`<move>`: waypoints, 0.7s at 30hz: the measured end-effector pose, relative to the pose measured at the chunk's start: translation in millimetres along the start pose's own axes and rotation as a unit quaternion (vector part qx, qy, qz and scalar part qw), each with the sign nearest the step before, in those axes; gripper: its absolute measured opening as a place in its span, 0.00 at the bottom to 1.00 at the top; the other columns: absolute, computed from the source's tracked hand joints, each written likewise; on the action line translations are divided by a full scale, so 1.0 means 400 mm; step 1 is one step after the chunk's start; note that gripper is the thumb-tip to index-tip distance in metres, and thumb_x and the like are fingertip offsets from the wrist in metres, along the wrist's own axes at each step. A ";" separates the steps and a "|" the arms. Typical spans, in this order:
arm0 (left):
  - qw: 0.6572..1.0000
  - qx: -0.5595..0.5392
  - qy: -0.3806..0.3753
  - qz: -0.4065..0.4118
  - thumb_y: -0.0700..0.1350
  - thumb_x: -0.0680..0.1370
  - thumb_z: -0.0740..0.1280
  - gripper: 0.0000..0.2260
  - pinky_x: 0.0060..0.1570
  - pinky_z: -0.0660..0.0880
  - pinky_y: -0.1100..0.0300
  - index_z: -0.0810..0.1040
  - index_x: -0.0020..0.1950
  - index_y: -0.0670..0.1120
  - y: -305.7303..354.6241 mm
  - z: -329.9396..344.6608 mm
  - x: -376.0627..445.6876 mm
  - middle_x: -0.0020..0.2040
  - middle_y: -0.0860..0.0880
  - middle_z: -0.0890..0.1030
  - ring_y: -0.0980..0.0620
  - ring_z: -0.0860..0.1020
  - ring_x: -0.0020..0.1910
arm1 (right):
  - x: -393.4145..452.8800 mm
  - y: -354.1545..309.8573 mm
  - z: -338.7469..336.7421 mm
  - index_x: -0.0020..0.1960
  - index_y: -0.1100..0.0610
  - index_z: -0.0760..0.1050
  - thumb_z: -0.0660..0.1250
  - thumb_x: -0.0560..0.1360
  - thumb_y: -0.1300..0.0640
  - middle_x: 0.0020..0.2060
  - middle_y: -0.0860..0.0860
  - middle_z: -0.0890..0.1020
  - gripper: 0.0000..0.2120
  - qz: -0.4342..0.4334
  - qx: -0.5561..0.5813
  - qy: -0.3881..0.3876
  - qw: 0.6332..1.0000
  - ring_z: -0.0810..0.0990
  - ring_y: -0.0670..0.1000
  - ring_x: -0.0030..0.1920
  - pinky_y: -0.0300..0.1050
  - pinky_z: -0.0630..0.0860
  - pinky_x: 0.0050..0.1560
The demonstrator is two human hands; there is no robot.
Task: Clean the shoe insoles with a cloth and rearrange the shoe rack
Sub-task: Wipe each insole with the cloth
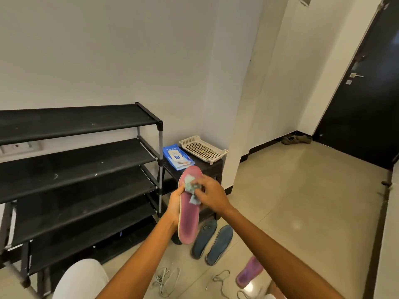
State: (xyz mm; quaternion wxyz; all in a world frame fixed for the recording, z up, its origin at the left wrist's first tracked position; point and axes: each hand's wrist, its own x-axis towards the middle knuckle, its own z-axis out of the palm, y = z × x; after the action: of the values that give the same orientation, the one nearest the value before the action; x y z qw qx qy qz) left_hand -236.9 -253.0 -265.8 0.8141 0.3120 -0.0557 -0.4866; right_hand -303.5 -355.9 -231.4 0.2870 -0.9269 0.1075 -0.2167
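Left hand (175,203) grips a pink insole (189,209) along its edge, held just right of the black shoe rack (75,169). Right hand (210,194) pinches a crumpled light-blue cloth (192,188) against the insole's upper half. Two dark blue insoles (212,242) lie on the floor right of the rack.

On the glossy beige tiled floor (302,201) lie two dark blue foam insoles (212,241) (side by side), one pink insole (249,271) and loose white laces (165,279).

The person is showing two bare forearms, no sleeves, watch or rings visible on the left hand (173,203) or right hand (210,194). At seven o'clock, a knee (81,279) is wearing white fabric.
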 end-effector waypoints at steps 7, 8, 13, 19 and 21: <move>0.999 -0.013 -0.006 0.047 0.52 0.80 0.58 0.17 0.43 0.79 0.54 0.73 0.63 0.45 -0.012 0.040 0.011 0.47 0.42 0.80 0.47 0.80 0.46 | 0.073 -0.022 0.002 0.64 0.55 0.75 0.60 0.77 0.60 0.61 0.56 0.75 0.16 0.054 -0.102 0.010 0.993 0.73 0.56 0.59 0.52 0.71 0.60; 0.998 -0.017 -0.001 0.060 0.52 0.81 0.56 0.16 0.45 0.78 0.54 0.74 0.61 0.45 -0.009 0.030 0.015 0.47 0.43 0.78 0.48 0.78 0.47 | 0.051 -0.032 0.013 0.63 0.55 0.76 0.60 0.77 0.60 0.59 0.56 0.76 0.15 0.028 -0.086 0.010 0.996 0.74 0.55 0.58 0.52 0.71 0.60; 0.999 -0.038 -0.020 0.019 0.60 0.78 0.55 0.28 0.47 0.80 0.54 0.80 0.55 0.38 0.001 0.015 0.025 0.50 0.40 0.81 0.44 0.81 0.49 | -0.057 -0.024 0.045 0.51 0.54 0.83 0.57 0.71 0.49 0.42 0.51 0.81 0.19 -0.053 -0.027 0.093 0.994 0.75 0.49 0.45 0.47 0.67 0.50; 1.000 -0.012 -0.016 -0.021 0.62 0.79 0.52 0.30 0.50 0.79 0.49 0.79 0.57 0.37 -0.021 0.001 0.053 0.54 0.38 0.81 0.42 0.81 0.52 | -0.097 0.015 0.004 0.47 0.55 0.84 0.62 0.68 0.56 0.37 0.48 0.80 0.13 -0.097 0.056 0.054 0.992 0.74 0.43 0.39 0.47 0.71 0.44; 0.999 0.022 -0.022 0.009 0.58 0.79 0.55 0.24 0.40 0.82 0.53 0.75 0.59 0.39 -0.020 0.007 0.052 0.45 0.40 0.83 0.45 0.83 0.42 | -0.062 0.026 -0.028 0.51 0.56 0.83 0.64 0.70 0.59 0.42 0.49 0.80 0.13 -0.027 0.067 0.112 0.991 0.76 0.47 0.42 0.50 0.76 0.44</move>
State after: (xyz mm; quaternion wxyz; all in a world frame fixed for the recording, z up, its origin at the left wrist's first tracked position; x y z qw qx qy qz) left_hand -233.2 -274.3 -272.5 0.8099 0.3186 -0.0869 -0.4848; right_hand -331.5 -361.7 -237.7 0.3289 -0.8778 0.0996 -0.3339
